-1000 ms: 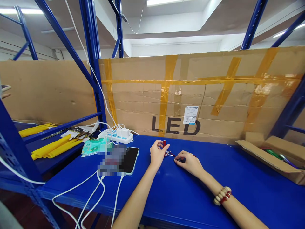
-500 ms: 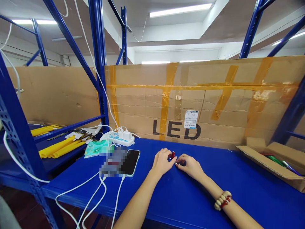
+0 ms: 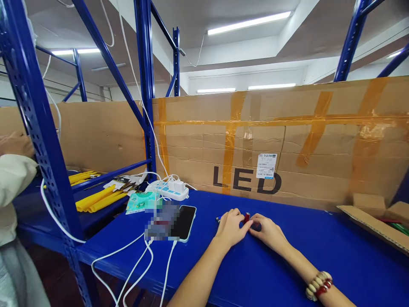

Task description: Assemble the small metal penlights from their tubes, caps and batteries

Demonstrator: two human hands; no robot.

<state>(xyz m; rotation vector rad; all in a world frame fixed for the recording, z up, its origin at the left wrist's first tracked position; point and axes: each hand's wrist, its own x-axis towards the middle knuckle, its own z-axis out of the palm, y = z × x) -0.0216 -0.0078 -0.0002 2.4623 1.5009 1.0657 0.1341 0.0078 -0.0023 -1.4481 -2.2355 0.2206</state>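
Note:
My left hand (image 3: pixel 232 227) is over the blue tabletop, its fingers curled around a small red cylinder (image 3: pixel 246 218) that stands up between thumb and forefinger. A thin blue-and-silver tip (image 3: pixel 218 219), like the end of a pen, sticks out on the far left side of the same hand. My right hand (image 3: pixel 269 232) is curled close beside it, its fingertips pinched together against my left thumb tip. Whatever lies between those right fingertips is hidden or too small to name. A bead bracelet (image 3: pixel 319 285) circles my right wrist.
A phone (image 3: pixel 187 222) with white cables lies left of my hands, near a green packet (image 3: pixel 140 202) and a power strip (image 3: pixel 174 189). An open cardboard box (image 3: pixel 373 224) is at right. A large carton (image 3: pixel 198 149) stands behind. Another person's sleeve (image 3: pixel 15 175) shows at far left.
The view has swung left, so everything appears shifted right and slightly lower. Another person now shows at the left edge. A blue-and-silver tip has come into sight beside my left hand.

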